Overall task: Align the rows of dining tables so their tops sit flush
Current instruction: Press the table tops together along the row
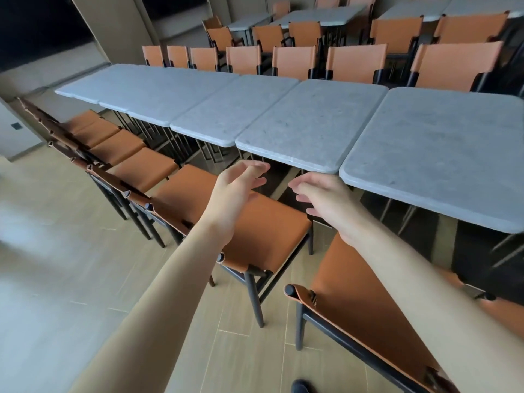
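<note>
A row of several grey stone-topped dining tables runs from the far left to the near right. The table in front of me (pixel 309 123) sits set back a little from the nearest table (pixel 436 154) on its right, so their front edges are stepped. My left hand (pixel 235 191) hovers just below and in front of the middle table's near edge, fingers loosely spread, holding nothing. My right hand (pixel 326 199) hangs beside it under the same table's near right corner, fingers relaxed, apart from the top.
Orange leather chairs with black frames line the near side; one chair (pixel 255 231) stands directly under my arms and another chair (pixel 368 302) at the lower right. More chairs (pixel 295 62) stand behind the row, with further tables (pixel 317 17) beyond. Pale wood floor (pixel 56 279) lies to the left.
</note>
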{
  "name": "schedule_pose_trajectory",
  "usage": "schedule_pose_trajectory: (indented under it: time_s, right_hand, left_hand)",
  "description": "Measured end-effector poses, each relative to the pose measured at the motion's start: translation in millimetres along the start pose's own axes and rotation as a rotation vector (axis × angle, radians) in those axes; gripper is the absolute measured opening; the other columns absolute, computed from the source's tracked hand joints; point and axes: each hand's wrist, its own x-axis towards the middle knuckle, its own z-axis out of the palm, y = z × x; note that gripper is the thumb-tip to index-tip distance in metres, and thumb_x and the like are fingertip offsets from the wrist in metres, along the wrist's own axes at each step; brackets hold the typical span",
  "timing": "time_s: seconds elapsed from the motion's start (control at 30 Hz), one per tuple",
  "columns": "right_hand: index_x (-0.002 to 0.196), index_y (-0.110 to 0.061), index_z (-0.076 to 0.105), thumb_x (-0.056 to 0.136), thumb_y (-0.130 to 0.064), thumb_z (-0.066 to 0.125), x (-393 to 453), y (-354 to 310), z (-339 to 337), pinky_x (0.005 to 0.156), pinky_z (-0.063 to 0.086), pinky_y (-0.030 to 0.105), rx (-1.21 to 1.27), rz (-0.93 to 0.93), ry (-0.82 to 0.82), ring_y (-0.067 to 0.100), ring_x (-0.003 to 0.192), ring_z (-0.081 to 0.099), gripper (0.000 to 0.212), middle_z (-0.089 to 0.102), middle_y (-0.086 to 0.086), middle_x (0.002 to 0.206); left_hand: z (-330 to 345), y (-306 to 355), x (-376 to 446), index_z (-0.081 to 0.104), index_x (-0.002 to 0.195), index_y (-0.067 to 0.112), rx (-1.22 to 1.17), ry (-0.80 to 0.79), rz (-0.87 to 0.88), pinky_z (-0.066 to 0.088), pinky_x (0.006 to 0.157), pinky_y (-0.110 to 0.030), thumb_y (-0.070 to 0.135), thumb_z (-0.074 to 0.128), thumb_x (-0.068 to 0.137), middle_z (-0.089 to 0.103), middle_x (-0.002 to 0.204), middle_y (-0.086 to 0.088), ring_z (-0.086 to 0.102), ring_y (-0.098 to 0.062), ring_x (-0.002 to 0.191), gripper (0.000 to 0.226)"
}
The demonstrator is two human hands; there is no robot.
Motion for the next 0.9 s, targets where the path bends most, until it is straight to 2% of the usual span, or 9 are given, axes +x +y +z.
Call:
schedule_pose_trajectory:
  time_s: [0.17, 0.27, 0.33, 0.43, 0.5, 0.63, 0.77, 0.83, 0.9]
  right_hand:
    - [0.09, -0.033, 0.073, 0.096, -0.021, 0.059, 50.2, 1.8, -0.8, 0.104, 0.051, 0.037, -0.022, 0.05, 0.029, 0.0, 0.105, 0.064, 0.019, 0.07, -0.021, 0.101]
    - [0.093, -0.031, 0.073, 0.096, -0.021, 0.059, 72.2, 7.3, -18.7, 0.102, 0.052, 0.036, -0.032, 0.082, 0.099, 0.001, 0.107, 0.064, 0.018, 0.069, -0.021, 0.103]
    - [0.095, -0.031, 0.073, 0.096, -0.022, 0.059, 83.4, 15.1, -33.6, 0.101, 0.052, 0.035, -0.032, 0.123, 0.16, 0.003, 0.111, 0.063, 0.017, 0.068, -0.021, 0.105]
    - [0.097, -0.03, 0.073, 0.097, -0.022, 0.059, 94.9, 30.7, -54.5, 0.106, 0.048, 0.037, -0.036, 0.188, 0.247, 0.003, 0.112, 0.062, 0.016, 0.067, -0.021, 0.107]
    - [0.097, -0.03, 0.073, 0.096, -0.022, 0.06, 101.7, 40.0, -68.5, 0.105, 0.049, 0.037, -0.041, 0.226, 0.312, 0.003, 0.111, 0.062, 0.015, 0.068, -0.02, 0.107]
    - [0.098, -0.028, 0.073, 0.095, -0.021, 0.061, 115.4, 64.0, -95.6, 0.093, 0.049, 0.026, -0.083, 0.277, 0.482, -0.005, 0.098, 0.06, 0.015, 0.066, -0.023, 0.098]
    - [0.103, -0.027, 0.073, 0.094, -0.022, 0.062, 133.7, 99.6, -114.8, 0.084, 0.043, 0.016, -0.142, 0.33, 0.58, -0.004, 0.107, 0.059, 0.016, 0.065, -0.023, 0.104]
    - [0.106, -0.027, 0.072, 0.094, -0.021, 0.062, 144.5, 118.6, -123.6, 0.078, 0.04, 0.01, -0.176, 0.359, 0.623, -0.005, 0.106, 0.058, 0.017, 0.065, -0.023, 0.105]
    - [0.111, -0.027, 0.07, 0.094, -0.021, 0.062, 148.4, 134.8, -128.8, 0.074, 0.039, 0.009, -0.204, 0.371, 0.655, -0.008, 0.102, 0.058, 0.02, 0.066, -0.019, 0.111]
  left_hand:
    - [1.8, -5.0, 67.7, 0.073, 0.103, 0.021, 0.008, -0.045, -0.027, 0.049, 0.105, -0.038, 0.028, 0.057, 0.098, 0.072, 0.116, 0.009, 0.067, -0.008, 0.109, 0.019]
    - [20.4, -9.4, 104.6, 0.071, 0.106, 0.014, 0.051, -0.094, -0.015, 0.049, 0.103, -0.039, 0.024, 0.058, 0.098, 0.072, 0.112, 0.004, 0.066, -0.019, 0.112, 0.018]
    - [39.9, -13.2, 125.2, 0.07, 0.099, 0.015, 0.074, -0.17, 0.0, 0.048, 0.101, -0.036, 0.024, 0.06, 0.098, 0.072, 0.099, 0.006, 0.066, -0.019, 0.109, 0.013]
    - [75.9, -23.8, 153.6, 0.069, 0.087, 0.027, 0.125, -0.307, 0.021, 0.048, 0.096, -0.028, 0.023, 0.062, 0.097, 0.067, 0.082, 0.017, 0.064, -0.008, 0.095, 0.013]
    - [101.3, -33.4, 173.4, 0.07, 0.09, 0.026, 0.144, -0.389, 0.022, 0.048, 0.092, -0.023, 0.023, 0.062, 0.097, 0.068, 0.088, 0.016, 0.063, -0.004, 0.097, 0.011]
    - [153.5, -57.3, 211.2, 0.07, 0.091, 0.028, 0.178, -0.545, 0.048, 0.041, 0.072, -0.006, 0.026, 0.062, 0.097, 0.069, 0.092, 0.019, 0.061, 0.006, 0.089, 0.01]
    - [197.7, -92.5, 247.1, 0.07, 0.096, 0.025, 0.199, -0.651, 0.048, 0.044, 0.075, -0.008, 0.027, 0.064, 0.094, 0.07, 0.11, 0.008, 0.062, -0.005, 0.108, 0.007]
    - [217.8, -116.1, 262.7, 0.069, 0.1, 0.022, 0.239, -0.687, 0.052, 0.045, 0.073, -0.006, 0.027, 0.066, 0.093, 0.065, 0.119, 0.006, 0.058, -0.01, 0.117, 0.01]
    - [229.4, -137.0, 272.4, 0.068, 0.101, 0.023, 0.311, -0.711, 0.066, 0.044, 0.081, -0.012, 0.029, 0.068, 0.092, 0.06, 0.121, 0.007, 0.056, -0.011, 0.118, 0.011]
